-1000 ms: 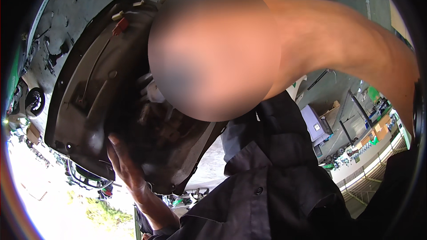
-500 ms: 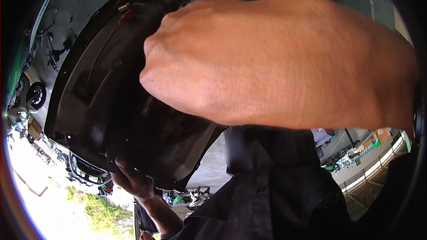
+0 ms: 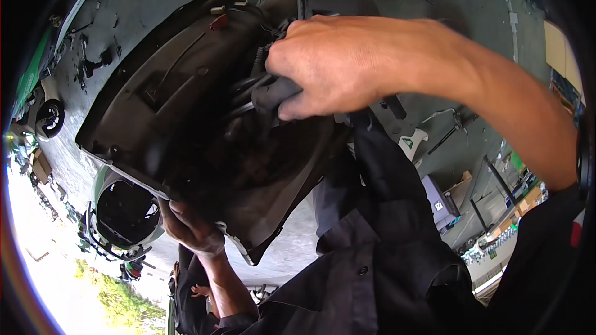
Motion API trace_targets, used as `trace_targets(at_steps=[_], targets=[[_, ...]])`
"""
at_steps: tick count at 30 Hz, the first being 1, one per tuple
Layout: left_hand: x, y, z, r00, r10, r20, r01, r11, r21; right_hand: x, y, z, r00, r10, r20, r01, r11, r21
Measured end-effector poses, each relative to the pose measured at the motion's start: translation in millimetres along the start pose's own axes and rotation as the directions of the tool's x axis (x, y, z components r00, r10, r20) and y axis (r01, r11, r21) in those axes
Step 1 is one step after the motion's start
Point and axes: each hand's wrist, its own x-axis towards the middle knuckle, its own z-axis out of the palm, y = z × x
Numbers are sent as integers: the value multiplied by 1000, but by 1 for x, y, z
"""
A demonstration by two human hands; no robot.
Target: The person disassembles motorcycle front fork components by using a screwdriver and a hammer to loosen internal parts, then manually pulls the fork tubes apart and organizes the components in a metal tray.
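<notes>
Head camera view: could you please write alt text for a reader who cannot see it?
A person's right hand grips a dark part amid cables inside a large black plastic body panel, while the left hand supports the panel's lower edge. A round headlight housing sits beside the left hand, above grey concrete floor.

Large black plastic scooter body panel [image 3: 161, 105], dusty, tilted across centre left of frame, headlight housing [image 3: 124, 214] at its lower left, dark cables [image 3: 261, 87] bunched at upper centre
</notes>
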Motion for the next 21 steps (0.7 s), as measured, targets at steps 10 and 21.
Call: trace_targets(at_steps=[10, 21], targets=[[-13, -19, -16, 986, 155, 55, -163, 953, 254, -12, -9, 27, 977, -44, -209, 55, 997, 45], [3, 19, 21, 986, 117, -122, -139, 971, -193, 4, -120, 13, 974, 112, 197, 9, 849, -529]])
